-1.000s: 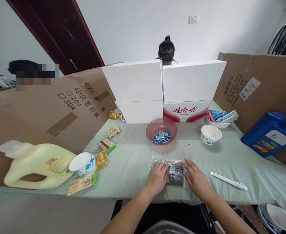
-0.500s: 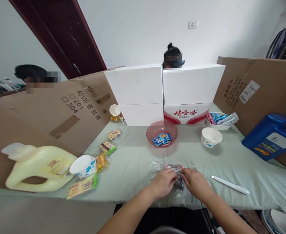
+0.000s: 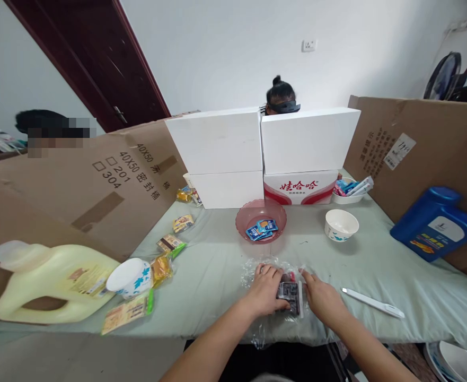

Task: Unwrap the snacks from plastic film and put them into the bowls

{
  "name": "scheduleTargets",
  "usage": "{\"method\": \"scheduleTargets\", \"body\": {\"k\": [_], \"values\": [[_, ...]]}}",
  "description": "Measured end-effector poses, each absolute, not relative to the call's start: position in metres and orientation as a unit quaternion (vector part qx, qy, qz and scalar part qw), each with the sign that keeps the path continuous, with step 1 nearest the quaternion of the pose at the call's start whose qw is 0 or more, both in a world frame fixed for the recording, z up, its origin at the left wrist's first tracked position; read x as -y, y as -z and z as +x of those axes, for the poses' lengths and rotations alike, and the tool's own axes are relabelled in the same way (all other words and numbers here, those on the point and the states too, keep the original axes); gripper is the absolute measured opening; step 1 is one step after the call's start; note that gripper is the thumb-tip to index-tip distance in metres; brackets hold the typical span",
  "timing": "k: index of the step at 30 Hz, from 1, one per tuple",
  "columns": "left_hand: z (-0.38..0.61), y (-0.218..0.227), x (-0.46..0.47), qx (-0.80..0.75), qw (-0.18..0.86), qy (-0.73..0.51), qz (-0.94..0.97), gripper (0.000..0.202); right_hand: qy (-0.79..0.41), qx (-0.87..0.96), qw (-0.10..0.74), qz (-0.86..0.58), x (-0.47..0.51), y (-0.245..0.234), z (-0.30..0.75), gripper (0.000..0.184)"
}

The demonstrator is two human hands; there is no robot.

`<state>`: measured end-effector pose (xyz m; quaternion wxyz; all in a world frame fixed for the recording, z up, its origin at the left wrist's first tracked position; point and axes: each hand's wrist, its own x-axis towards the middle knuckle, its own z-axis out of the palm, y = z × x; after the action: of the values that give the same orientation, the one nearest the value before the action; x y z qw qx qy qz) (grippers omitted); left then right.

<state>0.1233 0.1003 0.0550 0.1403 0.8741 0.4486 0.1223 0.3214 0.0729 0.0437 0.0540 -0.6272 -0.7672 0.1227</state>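
We look at a table (image 3: 217,265) covered in pale green cloth. On it lie a yellow jug (image 3: 54,281) and a tipped paper cup (image 3: 128,277) at the left, with snack packets (image 3: 169,244) near them. A pink bowl (image 3: 241,217) and 1 white bowl (image 3: 340,224) stand mid-table, with a blue jug (image 3: 435,223) at the right. A white pen (image 3: 372,302) and a clear bag (image 3: 291,293) lie near the front edge.

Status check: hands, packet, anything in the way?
Left hand and right hand: grip on the dark packet, one each side. Packet sits amid crinkled clear plastic. White pen to its right, apart; pink bowl beyond, apart.
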Motion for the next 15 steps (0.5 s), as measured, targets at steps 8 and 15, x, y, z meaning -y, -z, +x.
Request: {"method": "scheduleTargets", "body": {"k": [8,15], "values": [[0.116,-0.072,-0.094,-0.397,0.258,-0.058,0.879,0.052,-0.115,0.761,0.000,-0.639,-0.082,-0.025,0.320,0.051],[0.089,-0.070,-0.138,-0.445,0.485,-0.132,0.741,0.051,-0.077,0.767,0.034,-0.637,-0.076,-0.010,0.319,0.045]]}}
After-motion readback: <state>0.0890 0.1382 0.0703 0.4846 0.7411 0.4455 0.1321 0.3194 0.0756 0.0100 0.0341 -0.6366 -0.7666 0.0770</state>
